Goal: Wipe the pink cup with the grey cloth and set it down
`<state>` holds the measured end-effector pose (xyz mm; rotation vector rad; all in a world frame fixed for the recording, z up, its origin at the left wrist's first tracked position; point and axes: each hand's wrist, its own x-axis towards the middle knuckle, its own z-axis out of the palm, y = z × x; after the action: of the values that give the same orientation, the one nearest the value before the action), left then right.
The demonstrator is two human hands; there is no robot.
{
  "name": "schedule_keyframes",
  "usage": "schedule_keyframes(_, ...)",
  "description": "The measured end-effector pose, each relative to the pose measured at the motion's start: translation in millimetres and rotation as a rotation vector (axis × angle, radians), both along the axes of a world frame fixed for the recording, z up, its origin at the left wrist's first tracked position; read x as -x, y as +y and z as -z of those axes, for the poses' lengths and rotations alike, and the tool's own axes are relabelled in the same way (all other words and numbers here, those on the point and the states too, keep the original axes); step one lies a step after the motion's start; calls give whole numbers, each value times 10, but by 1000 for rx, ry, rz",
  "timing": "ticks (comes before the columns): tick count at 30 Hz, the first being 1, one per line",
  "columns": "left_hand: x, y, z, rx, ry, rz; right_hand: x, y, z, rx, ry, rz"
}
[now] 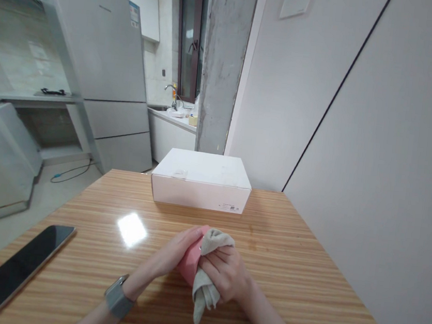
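Note:
A smooth pink object [189, 264] is held low over the middle of the wooden table, and its kind cannot be made out because my hands and a cloth cover much of it. My left hand [177, 249] grips it from the left side, fingers wrapped over its top. Bunched in my right hand [226, 273] is a light grey-green cloth [206, 290], pressed against the right side of the pink object. One end of the cloth hangs down below my right fingers, and a fold sticks out above them. My left wrist wears a watch with a grey strap [119, 299].
Beyond my hands, a closed white box [199, 194] stands at the table's far edge. A dark smartphone [12, 271] lies at the left edge of the wooden table [294, 296]. A white wall [375, 164] runs along the right. Behind stands a grey refrigerator [100, 50].

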<state>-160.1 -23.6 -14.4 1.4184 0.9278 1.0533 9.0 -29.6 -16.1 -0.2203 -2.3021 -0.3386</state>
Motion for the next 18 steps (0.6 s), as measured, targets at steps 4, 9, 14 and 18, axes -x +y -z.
schedule_keyframes(4, -20, -28, 7, -37, 65, -57, -47, 44, -3, 22, 60, 17)
schedule_keyframes(9, -47, -96, -43, -99, 91, -75, -109, 85, 37, 44, 111, 45)
schedule_keyframes(14, -67, -158, -76, -61, -4, 0, -170, 106, 30, 120, 131, 86)
schedule_keyframes(18, -62, -171, -22, 34, -126, 76, -223, 123, 13, 164, 175, 131)
